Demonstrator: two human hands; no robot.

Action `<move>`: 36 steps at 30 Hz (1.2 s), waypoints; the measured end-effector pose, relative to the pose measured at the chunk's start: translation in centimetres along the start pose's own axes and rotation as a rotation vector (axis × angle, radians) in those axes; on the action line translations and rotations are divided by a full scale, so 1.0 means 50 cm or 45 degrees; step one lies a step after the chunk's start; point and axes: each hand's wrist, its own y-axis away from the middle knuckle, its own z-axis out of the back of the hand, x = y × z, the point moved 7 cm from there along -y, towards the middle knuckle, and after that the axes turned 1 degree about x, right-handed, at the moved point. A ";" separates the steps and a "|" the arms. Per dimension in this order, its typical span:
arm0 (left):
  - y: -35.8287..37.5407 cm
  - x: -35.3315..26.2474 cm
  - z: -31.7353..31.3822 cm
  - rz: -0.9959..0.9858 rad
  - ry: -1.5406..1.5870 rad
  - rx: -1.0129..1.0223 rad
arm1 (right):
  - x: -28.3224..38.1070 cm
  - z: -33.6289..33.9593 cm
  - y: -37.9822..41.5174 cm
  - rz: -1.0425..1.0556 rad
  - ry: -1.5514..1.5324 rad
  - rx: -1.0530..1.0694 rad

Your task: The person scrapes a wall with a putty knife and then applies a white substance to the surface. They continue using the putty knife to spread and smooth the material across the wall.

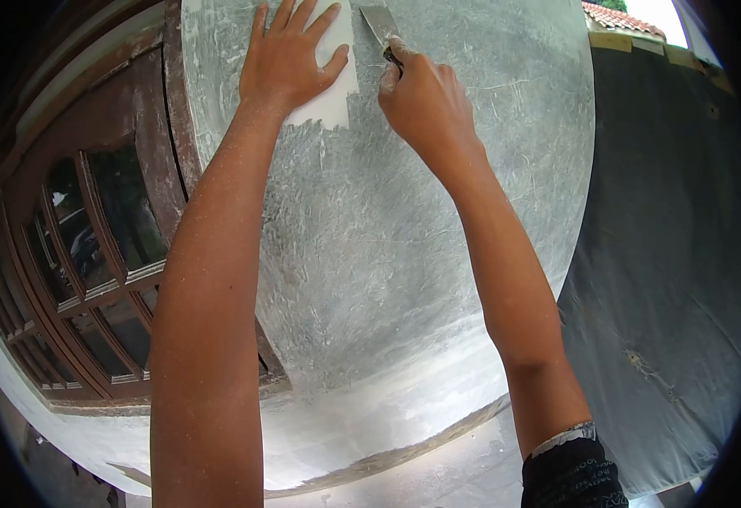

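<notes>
My left hand (287, 63) lies flat against the grey wall (370, 220), fingers spread, partly over a white patch (328, 102) with a straight right side and a ragged lower edge. Just to its right, my right hand (428, 93) is wrapped round the dark handle of a putty knife (379, 24). The metal blade points up and left, close to the wall by the patch's right side; whether it touches cannot be made out. Pale dust or filler marks the fingers of my right hand.
A brown wooden door or window frame with glass panes (116, 212) stands at left. Dark sheeting (667, 254) hangs at right, with a tiled roof (624, 21) beyond it. Below, the wall's whitish lower band (387, 389) meets a pale floor (438, 474).
</notes>
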 end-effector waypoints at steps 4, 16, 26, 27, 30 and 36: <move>0.001 -0.003 -0.002 -0.015 -0.042 0.000 | 0.004 0.010 -0.048 0.042 -0.093 -0.109; 0.000 0.000 -0.004 -0.016 -0.051 0.006 | 0.010 0.012 -0.055 0.037 -0.107 -0.103; -0.003 -0.003 0.002 -0.005 -0.033 0.012 | 0.006 0.003 -0.060 0.061 -0.035 -0.083; -0.001 -0.002 0.000 -0.007 -0.034 0.019 | 0.014 0.012 -0.070 0.088 -0.036 -0.110; 0.001 -0.003 0.000 -0.031 -0.035 -0.016 | 0.020 0.020 -0.047 0.037 -0.069 -0.075; -0.004 -0.002 0.000 -0.016 -0.021 -0.024 | 0.009 0.004 -0.031 0.044 -0.064 -0.004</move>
